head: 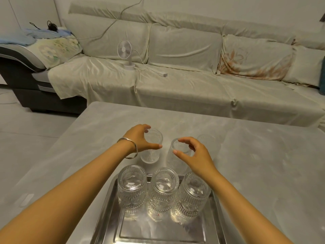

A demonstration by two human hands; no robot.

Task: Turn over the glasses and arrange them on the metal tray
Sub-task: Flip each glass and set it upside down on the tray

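Observation:
A metal tray (109, 208) lies at the near edge of the table. On it three ribbed glasses stand base-up in a row: left (131, 189), middle (162, 192), right (191, 196). Beyond the tray three more ribbed glasses stand on the table. My left hand (139, 140), a bangle on its wrist, wraps around the upper part of the left table glass (151, 155). My right hand (195, 155) pinches the rim of the middle table glass (177, 161) between thumb and fingers. The right table glass (210, 143) stands untouched behind my right hand.
The pale marbled table (263, 164) extends to the right and far side. Behind it is a cloth-covered sofa (184, 88) carrying a small white fan (125, 53) and a power strip (162, 74). Grey floor (31, 124) lies to the left.

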